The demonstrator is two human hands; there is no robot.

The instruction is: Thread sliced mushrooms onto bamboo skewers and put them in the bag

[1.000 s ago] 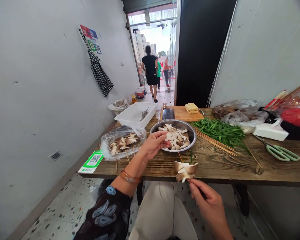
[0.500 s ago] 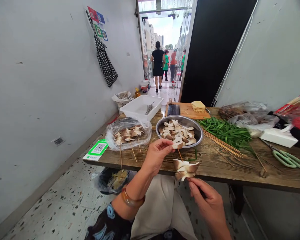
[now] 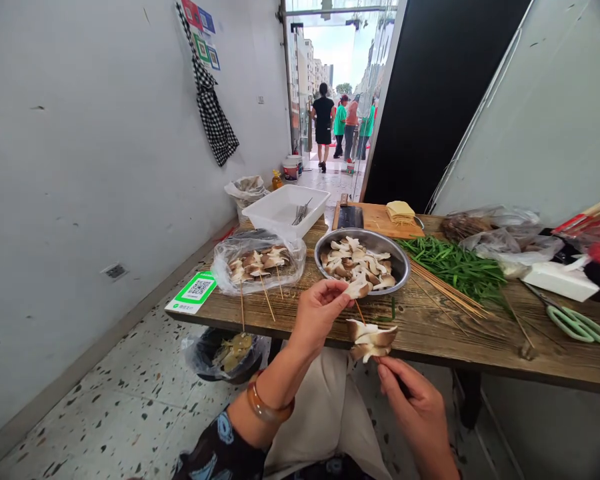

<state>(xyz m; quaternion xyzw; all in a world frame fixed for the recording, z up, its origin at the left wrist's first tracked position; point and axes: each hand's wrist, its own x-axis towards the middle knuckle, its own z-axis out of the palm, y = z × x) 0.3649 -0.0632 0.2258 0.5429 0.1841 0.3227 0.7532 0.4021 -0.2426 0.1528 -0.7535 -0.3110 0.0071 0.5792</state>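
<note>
My left hand (image 3: 323, 310) pinches an oyster mushroom piece (image 3: 358, 287) at the tip of a thin wooden skewer (image 3: 359, 312). Lower on that skewer sit threaded mushroom pieces (image 3: 371, 340), white with brown edges. Just beneath them my right hand (image 3: 413, 397) is closed around the skewer's lower end. Behind my hands stands a metal bowl (image 3: 404, 279) of loose mushroom pieces (image 3: 355, 257). To the left, finished-looking mushroom skewers (image 3: 257, 263) lie in a clear plastic bag (image 3: 295, 267), their sticks poking out toward me.
Bare skewers (image 3: 447, 287) lie beside chopped greens (image 3: 455, 263). Green-handled scissors (image 3: 577, 323) rest at the right. Behind are a white tray (image 3: 260, 212), a cleaver (image 3: 351, 217) and a cutting board (image 3: 373, 220) with stacked yellowish sheets (image 3: 401, 212). A lined bin (image 3: 230, 357) stands below the table.
The view has shifted slightly. Both hands keep nearly the same pose, with the mushroom piece still at the skewer's tip. People beyond the doorway have moved a little.
</note>
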